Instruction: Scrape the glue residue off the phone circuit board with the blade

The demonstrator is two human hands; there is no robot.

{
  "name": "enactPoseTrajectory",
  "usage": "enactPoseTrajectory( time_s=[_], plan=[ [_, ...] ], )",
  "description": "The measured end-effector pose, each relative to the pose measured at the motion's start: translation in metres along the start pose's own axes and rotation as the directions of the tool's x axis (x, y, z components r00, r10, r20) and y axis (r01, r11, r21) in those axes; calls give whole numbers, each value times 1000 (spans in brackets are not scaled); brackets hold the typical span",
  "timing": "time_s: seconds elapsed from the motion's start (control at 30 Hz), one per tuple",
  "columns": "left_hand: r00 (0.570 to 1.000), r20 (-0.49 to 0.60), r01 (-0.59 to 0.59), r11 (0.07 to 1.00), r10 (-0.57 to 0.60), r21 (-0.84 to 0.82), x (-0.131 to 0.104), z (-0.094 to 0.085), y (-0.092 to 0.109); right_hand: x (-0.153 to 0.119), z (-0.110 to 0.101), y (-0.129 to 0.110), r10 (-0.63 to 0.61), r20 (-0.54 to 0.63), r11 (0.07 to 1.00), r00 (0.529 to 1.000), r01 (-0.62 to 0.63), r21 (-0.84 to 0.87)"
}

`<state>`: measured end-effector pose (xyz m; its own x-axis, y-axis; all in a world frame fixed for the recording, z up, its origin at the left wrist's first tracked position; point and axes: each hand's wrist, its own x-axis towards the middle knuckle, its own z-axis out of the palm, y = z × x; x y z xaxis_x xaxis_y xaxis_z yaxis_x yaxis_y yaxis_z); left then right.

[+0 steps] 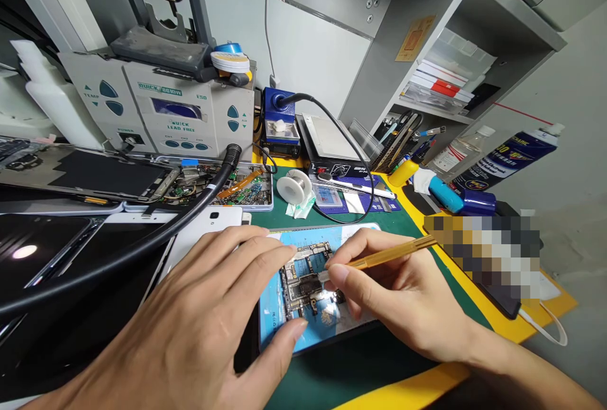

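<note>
A dark circuit board [303, 280] lies on a blue tray [279, 328] in front of me. My right hand [384, 290] pinches a gold-coloured pen-like tool [393, 254], its tip down at the chips in the middle of the board. Fingers and thumb apart, my left hand [208, 315] rests over the tray's left side, fingertips at the board's upper left edge and thumb near its lower side. Nothing shows in its grasp. My right fingers cover the board's right part.
A black hose [156, 242] runs over phones on the left from the grey hot-air station [180, 112]. A solder spool [294, 187] and a heating plate [332, 144] stand behind the tray. Bottles and a spray can [507, 157] are at right, beside a pixelated phone [497, 290].
</note>
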<state>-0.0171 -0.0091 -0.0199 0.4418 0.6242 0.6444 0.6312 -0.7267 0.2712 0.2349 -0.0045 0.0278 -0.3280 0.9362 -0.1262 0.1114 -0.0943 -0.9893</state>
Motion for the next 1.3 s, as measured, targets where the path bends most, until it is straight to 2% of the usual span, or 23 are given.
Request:
enactPoseTrajectory(
  time_s=[0.17, 0.3, 0.37, 0.57, 0.83, 1.07, 1.3],
  plan=[
    [1000, -5, 5, 1000, -5, 4, 1, 0, -1, -4, 1, 2, -143, -44, 974, 989, 132, -184],
    [1000, -4, 0, 1000, 0, -9, 0, -2, 1, -10, 2, 6, -399, 11, 830, 917, 366, -420],
    [1000, -4, -2, 1000, 2, -22, -1, -2, 1, -13, 2, 11, -458, 58, 767, 887, 428, -479],
    [1000, 2, 12, 999, -12, -39, -3, 2, 0, -20, 3, 21, -479, 61, 711, 876, 428, -558],
    [1000, -6, 1, 1000, -1, -12, 0, -1, 3, -19, 2, 18, -474, 117, 638, 873, 432, -638],
    [1000, -17, 3, 1000, -3, -14, -1, -1, 3, -17, 6, 13, -532, 130, 605, 837, 483, -633],
    [1000, 9, 20, 999, -20, -39, -1, 0, 2, -19, 8, 11, -550, 152, 580, 822, 506, -638]
  ],
)
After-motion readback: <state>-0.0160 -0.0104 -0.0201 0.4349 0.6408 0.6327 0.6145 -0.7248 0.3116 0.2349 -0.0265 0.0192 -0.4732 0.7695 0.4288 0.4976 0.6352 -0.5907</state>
